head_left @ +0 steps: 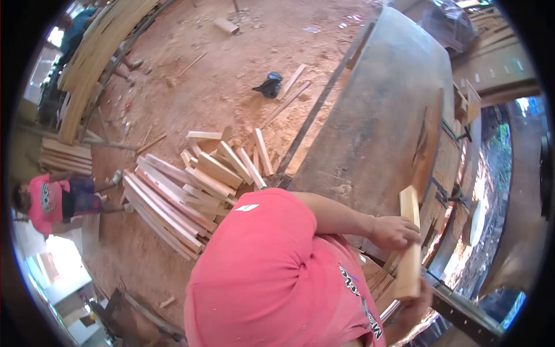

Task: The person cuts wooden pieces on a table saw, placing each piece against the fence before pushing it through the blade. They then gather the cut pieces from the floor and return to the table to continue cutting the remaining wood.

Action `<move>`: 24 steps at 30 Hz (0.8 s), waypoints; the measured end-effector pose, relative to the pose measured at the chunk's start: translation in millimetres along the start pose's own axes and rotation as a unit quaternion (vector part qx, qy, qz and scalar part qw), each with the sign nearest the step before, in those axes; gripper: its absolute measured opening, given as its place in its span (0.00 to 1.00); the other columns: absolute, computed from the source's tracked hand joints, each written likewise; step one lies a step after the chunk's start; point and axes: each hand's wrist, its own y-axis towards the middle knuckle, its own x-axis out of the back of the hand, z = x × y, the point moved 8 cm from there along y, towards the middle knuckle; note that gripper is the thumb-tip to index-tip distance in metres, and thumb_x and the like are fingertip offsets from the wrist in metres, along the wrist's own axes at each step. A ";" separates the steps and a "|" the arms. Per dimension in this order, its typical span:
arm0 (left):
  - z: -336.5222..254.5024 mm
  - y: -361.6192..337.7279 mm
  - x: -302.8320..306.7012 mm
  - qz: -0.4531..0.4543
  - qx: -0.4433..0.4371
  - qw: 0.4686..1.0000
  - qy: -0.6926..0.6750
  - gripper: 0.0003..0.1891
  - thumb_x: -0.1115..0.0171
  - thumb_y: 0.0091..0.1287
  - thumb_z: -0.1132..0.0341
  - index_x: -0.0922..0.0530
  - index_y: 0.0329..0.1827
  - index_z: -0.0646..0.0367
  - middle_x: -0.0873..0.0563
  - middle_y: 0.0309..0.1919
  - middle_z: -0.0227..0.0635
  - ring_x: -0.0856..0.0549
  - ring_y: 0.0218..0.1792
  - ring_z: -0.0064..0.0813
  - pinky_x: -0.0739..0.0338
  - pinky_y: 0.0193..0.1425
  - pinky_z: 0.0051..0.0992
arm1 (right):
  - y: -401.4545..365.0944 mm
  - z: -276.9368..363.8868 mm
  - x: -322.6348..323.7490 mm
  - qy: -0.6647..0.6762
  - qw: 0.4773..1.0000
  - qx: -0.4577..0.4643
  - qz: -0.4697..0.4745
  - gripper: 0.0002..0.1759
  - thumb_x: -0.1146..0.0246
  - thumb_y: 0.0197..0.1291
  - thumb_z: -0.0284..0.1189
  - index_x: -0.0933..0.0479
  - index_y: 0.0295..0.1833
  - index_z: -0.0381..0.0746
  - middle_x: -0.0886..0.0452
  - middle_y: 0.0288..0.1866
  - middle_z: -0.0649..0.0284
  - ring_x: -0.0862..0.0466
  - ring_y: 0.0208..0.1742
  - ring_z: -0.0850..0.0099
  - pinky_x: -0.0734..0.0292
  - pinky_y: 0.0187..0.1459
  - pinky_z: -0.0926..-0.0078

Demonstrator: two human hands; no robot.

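A short pale wooden board (409, 254) stands on end at the near edge of a big grey metal saw table (381, 115). My left hand (394, 231) is closed around the board's upper half, with my bare forearm reaching out from a pink shirt. My right hand (421, 302) holds the board's lower end from beneath and is partly hidden behind the board. Both hands grip the same board.
A pile of cut wooden slats (191, 191) lies on the sawdust floor left of the table. A black rag (269, 85) and loose sticks lie farther off. A person in a pink shirt (55, 199) stands at the far left near stacked planks (65, 156).
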 end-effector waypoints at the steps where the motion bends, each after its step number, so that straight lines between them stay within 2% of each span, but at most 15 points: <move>1: -19.4 22.1 13.0 0.002 -0.015 1.000 -0.013 0.16 0.35 0.48 0.65 0.16 0.39 0.61 0.19 0.54 0.45 0.22 0.58 0.49 0.29 0.65 0.44 | -8.0 7.8 18.4 0.261 0.960 0.040 -0.093 0.27 0.44 0.66 0.42 0.28 0.61 0.30 0.20 0.56 0.56 0.18 0.52 0.65 0.22 0.52 0.65; 3: -10.6 45.2 44.1 -0.029 0.233 0.954 -0.187 0.16 0.36 0.55 0.67 0.19 0.47 0.62 0.19 0.53 0.44 0.21 0.58 0.42 0.26 0.63 0.38 | 14.6 -23.0 48.5 0.167 0.976 0.088 -0.110 0.20 0.49 0.73 0.40 0.21 0.53 0.36 0.20 0.52 0.57 0.19 0.48 0.70 0.24 0.48 0.75; 4: 5.9 37.6 26.2 -0.109 0.275 0.852 -0.431 0.14 0.38 0.60 0.68 0.20 0.49 0.61 0.18 0.50 0.40 0.19 0.54 0.35 0.24 0.58 0.34 | 17.9 -32.6 37.2 0.051 0.995 0.033 -0.083 0.18 0.44 0.71 0.38 0.23 0.55 0.36 0.23 0.59 0.55 0.19 0.53 0.66 0.23 0.53 0.73; 5: 23.1 28.1 -3.1 -0.168 0.312 0.681 -0.640 0.13 0.39 0.66 0.68 0.21 0.52 0.61 0.17 0.48 0.36 0.18 0.50 0.28 0.22 0.53 0.30 | 25.4 -20.0 -8.5 -0.007 0.994 0.101 -0.029 0.26 0.35 0.59 0.29 0.29 0.63 0.32 0.27 0.65 0.56 0.23 0.57 0.69 0.27 0.61 0.70; 6: 31.1 22.4 5.1 -0.151 0.354 0.770 -0.510 0.13 0.39 0.68 0.67 0.21 0.53 0.61 0.17 0.44 0.32 0.20 0.46 0.21 0.23 0.48 0.25 | 27.0 -41.0 -27.2 -0.129 0.989 0.061 -0.045 0.32 0.29 0.53 0.28 0.29 0.64 0.32 0.28 0.66 0.55 0.23 0.58 0.66 0.29 0.63 0.66; 7: 38.6 13.2 20.0 -0.138 0.380 0.839 -0.364 0.13 0.38 0.71 0.65 0.21 0.54 0.61 0.18 0.40 0.27 0.22 0.41 0.14 0.24 0.43 0.19 | 28.8 -74.2 -46.8 -0.211 0.977 0.010 -0.030 0.36 0.26 0.51 0.34 0.29 0.64 0.32 0.27 0.65 0.52 0.24 0.61 0.59 0.29 0.63 0.61; 8: 56.6 -3.7 10.8 -0.207 0.441 0.766 -0.420 0.10 0.39 0.72 0.65 0.19 0.49 0.62 0.19 0.32 0.22 0.25 0.34 0.10 0.27 0.35 0.15 | 28.1 -91.2 -68.1 -0.294 0.949 0.111 -0.021 0.40 0.25 0.49 0.37 0.30 0.66 0.32 0.27 0.65 0.49 0.26 0.64 0.54 0.32 0.65 0.58; 9: 75.9 -25.7 4.6 -0.177 0.518 0.753 -0.366 0.10 0.39 0.71 0.65 0.17 0.41 0.64 0.19 0.27 0.22 0.24 0.31 0.10 0.27 0.32 0.18 | 29.4 -98.4 -86.4 -0.287 0.957 0.007 -0.024 0.41 0.24 0.48 0.38 0.30 0.65 0.32 0.25 0.63 0.46 0.24 0.64 0.56 0.29 0.62 0.61; 11: 105.7 -70.8 -6.1 -0.129 0.635 0.702 -0.296 0.12 0.37 0.70 0.63 0.16 0.36 0.64 0.19 0.24 0.24 0.23 0.28 0.14 0.27 0.29 0.21 | 36.5 -96.2 -109.8 -0.145 0.989 0.022 -0.036 0.37 0.26 0.49 0.40 0.28 0.62 0.31 0.19 0.57 0.45 0.18 0.59 0.57 0.25 0.58 0.64; 14: 121.8 -91.2 -7.1 -0.119 0.646 0.716 -0.236 0.14 0.36 0.68 0.61 0.17 0.33 0.66 0.17 0.24 0.30 0.21 0.28 0.19 0.25 0.31 0.26 | 53.0 -110.4 -112.8 -0.152 0.988 0.005 -0.036 0.31 0.29 0.55 0.41 0.25 0.58 0.30 0.15 0.48 0.49 0.15 0.51 0.59 0.23 0.54 0.66; 16: 130.9 -91.6 -5.7 -0.088 0.638 0.753 -0.132 0.18 0.33 0.65 0.58 0.18 0.31 0.70 0.16 0.23 0.41 0.18 0.27 0.30 0.23 0.34 0.33 | 62.7 -104.1 -108.1 -0.175 0.984 -0.021 -0.017 0.27 0.33 0.60 0.42 0.24 0.56 0.30 0.14 0.43 0.50 0.14 0.49 0.60 0.24 0.54 0.67; 17: 130.8 -92.6 -10.1 -0.077 0.643 0.749 -0.140 0.18 0.33 0.65 0.58 0.18 0.31 0.70 0.16 0.23 0.41 0.18 0.27 0.30 0.23 0.34 0.33 | 67.2 -109.6 -97.5 -0.175 0.984 -0.035 -0.022 0.27 0.33 0.60 0.42 0.24 0.56 0.30 0.14 0.43 0.50 0.14 0.49 0.60 0.24 0.54 0.67; 19: 122.2 -64.0 -2.8 0.034 0.501 0.860 0.090 0.20 0.31 0.63 0.57 0.19 0.31 0.73 0.16 0.27 0.52 0.14 0.31 0.40 0.21 0.39 0.36 | 68.7 -124.6 -76.2 -0.084 0.993 -0.079 -0.030 0.29 0.36 0.63 0.44 0.24 0.59 0.31 0.15 0.47 0.48 0.15 0.53 0.59 0.24 0.55 0.67; 23: 133.1 -71.4 -13.2 -0.006 0.485 0.873 0.051 0.22 0.29 0.60 0.56 0.18 0.30 0.73 0.16 0.32 0.57 0.14 0.36 0.49 0.21 0.43 0.37 | 47.4 -113.6 -73.6 -0.060 0.995 -0.083 -0.017 0.36 0.37 0.63 0.47 0.31 0.68 0.33 0.18 0.52 0.44 0.17 0.55 0.54 0.24 0.56 0.63; 24: 131.1 -69.8 -9.1 -0.001 0.511 0.859 0.022 0.22 0.30 0.60 0.56 0.18 0.35 0.74 0.16 0.35 0.58 0.14 0.38 0.50 0.21 0.43 0.37 | 39.1 -99.0 -86.1 -0.182 0.981 -0.070 -0.008 0.39 0.37 0.63 0.47 0.36 0.72 0.36 0.19 0.52 0.44 0.17 0.54 0.52 0.24 0.56 0.61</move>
